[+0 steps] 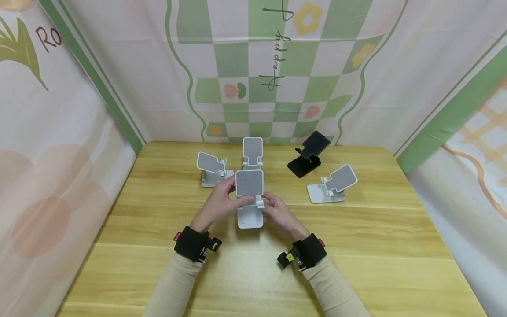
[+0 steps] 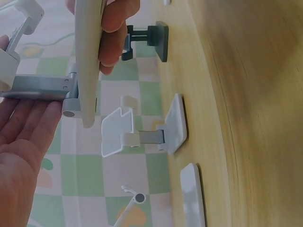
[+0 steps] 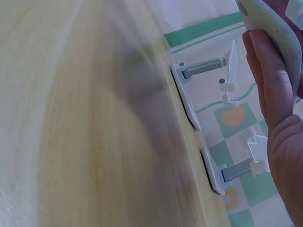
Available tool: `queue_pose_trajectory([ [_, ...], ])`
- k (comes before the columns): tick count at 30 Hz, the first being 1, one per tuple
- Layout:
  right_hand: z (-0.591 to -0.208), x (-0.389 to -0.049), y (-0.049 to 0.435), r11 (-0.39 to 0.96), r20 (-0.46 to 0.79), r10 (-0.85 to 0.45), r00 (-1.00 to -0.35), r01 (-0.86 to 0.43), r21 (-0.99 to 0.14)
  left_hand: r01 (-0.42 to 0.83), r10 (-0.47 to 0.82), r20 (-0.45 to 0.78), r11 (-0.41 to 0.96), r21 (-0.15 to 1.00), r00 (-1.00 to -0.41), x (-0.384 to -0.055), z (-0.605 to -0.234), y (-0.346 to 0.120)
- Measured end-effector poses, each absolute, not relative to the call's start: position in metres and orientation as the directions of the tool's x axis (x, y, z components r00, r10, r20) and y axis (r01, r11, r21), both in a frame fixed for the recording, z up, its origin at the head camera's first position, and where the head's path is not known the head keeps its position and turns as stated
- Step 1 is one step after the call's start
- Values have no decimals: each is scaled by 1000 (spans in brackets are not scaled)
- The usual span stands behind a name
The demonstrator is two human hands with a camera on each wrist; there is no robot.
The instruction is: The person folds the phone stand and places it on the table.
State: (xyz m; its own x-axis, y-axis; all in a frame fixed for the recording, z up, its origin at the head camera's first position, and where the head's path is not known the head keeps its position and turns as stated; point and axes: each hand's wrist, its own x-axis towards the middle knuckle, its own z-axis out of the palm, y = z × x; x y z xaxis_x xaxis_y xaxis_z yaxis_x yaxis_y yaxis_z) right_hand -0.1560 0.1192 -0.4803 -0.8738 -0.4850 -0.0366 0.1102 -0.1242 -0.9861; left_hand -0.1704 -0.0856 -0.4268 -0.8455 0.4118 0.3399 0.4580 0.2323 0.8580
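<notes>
A white phone stand [image 1: 250, 219] with a grey pad is held up off the table between both hands. My left hand [image 1: 219, 204] grips it from the left, the thumb lying across its front. In the left wrist view, the fingers of that left hand [image 2: 23, 156] are behind the grey metal stem [image 2: 42, 87]. My right hand [image 1: 282, 215] pinches the base from the right. In the right wrist view, fingers of the right hand [image 3: 274, 78] lie along the underside of the base [image 3: 270, 28]; its thumb is mostly hidden.
Several more phone stands are on the wooden table [image 1: 253, 273]: a white one [image 1: 211, 163] at left, a white one [image 1: 252, 149] directly behind the held stand, a black one [image 1: 315, 144] at back right and a white one [image 1: 325, 193] at right. A patterned curtain [image 1: 158, 88] hangs behind.
</notes>
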Motion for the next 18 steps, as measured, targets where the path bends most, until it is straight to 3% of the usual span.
queue_pose_trajectory([
  [18,-478,-153,121,-142,-62,-539,-840,164,-976,514,306,425,333,790,-852,-170,-429,-80],
])
